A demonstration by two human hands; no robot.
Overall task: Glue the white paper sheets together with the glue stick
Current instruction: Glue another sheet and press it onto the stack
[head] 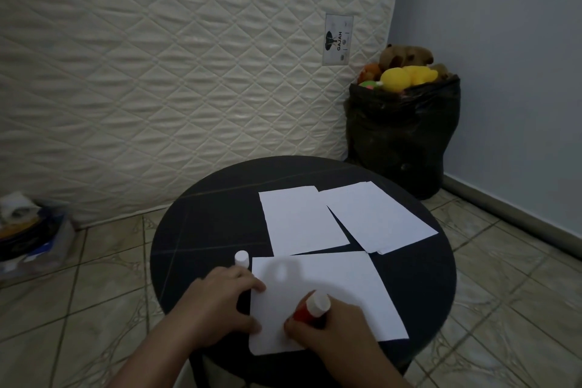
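Right hand [333,324] grips red glue stick [310,309] on near sheet [330,280]

- Table [201,230]: black, crossed by thin pale lines.
- Sheets [302,220]: plain white, three patches of them on the black top; a grey shadow falls on the nearest sheet [340,287].
- Glue stick [310,312]: red body with a white end.
- Cap [242,258]: white.
- Mattress [157,72]: cream, quilted in a diamond pattern.
- Label [337,39]: white, with a black elephant figure and black lettering "GAJAH".
- Bag [400,142]: glossy black.
- Toys [406,74]: yellow, brown, orange and a bit of green.
- Wall [504,57]: pale blue-grey.
- Floor [110,293]: beige tiles with a marbled pattern and dark grout lines.
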